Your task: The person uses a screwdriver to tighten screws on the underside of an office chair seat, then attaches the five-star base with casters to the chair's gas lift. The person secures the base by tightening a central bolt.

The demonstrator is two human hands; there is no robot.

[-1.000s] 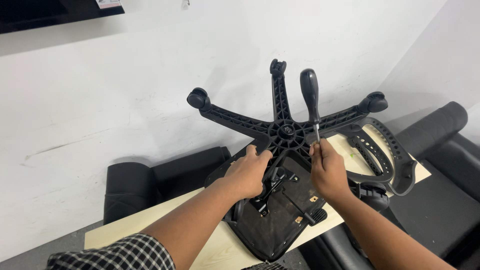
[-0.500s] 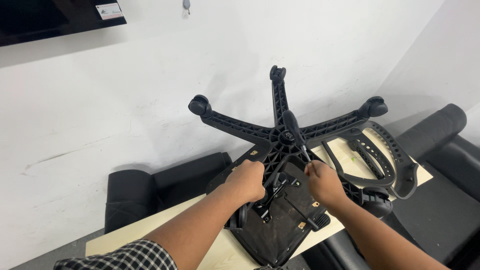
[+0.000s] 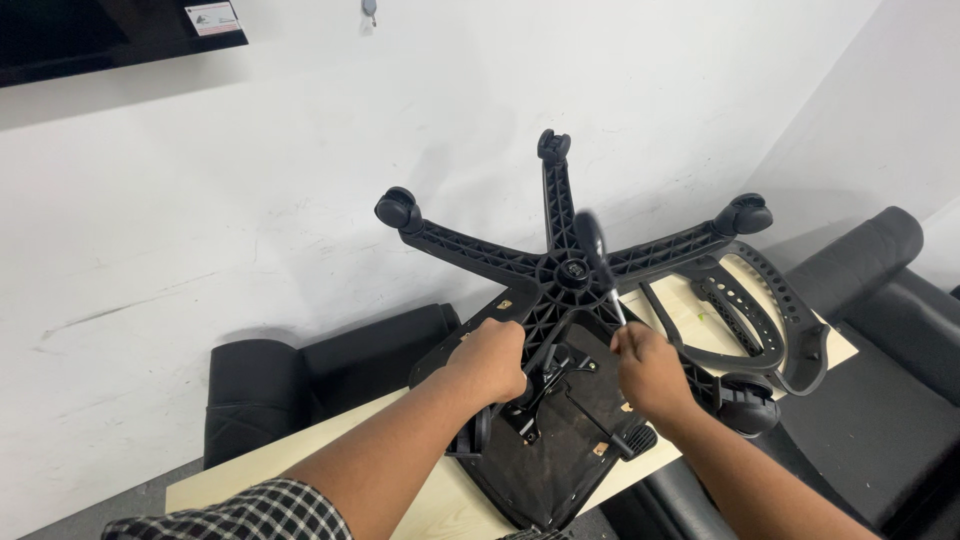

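An upturned black office chair lies on a pale wooden table [image 3: 300, 455], seat [image 3: 545, 460] down. Its five-armed wheeled base [image 3: 565, 265] points up toward me. My left hand [image 3: 492, 360] grips one lower arm of the base. My right hand [image 3: 650, 368] holds a screwdriver [image 3: 595, 255] by its metal shaft, with the black handle tilted up and left over the base's hub. The tip is hidden in my fist. The metal tilt mechanism [image 3: 550, 375] shows between my hands.
A black perforated backrest frame [image 3: 770, 320] lies on the table at right. Black armchairs stand behind the table [image 3: 290, 375] and to the right [image 3: 890, 340]. A white wall rises close behind. A dark screen [image 3: 90, 35] hangs at top left.
The screwdriver was upright a second ago; its handle has swung down and left across the hub. My right hand has dropped slightly. My left hand keeps its grip on the base arm.
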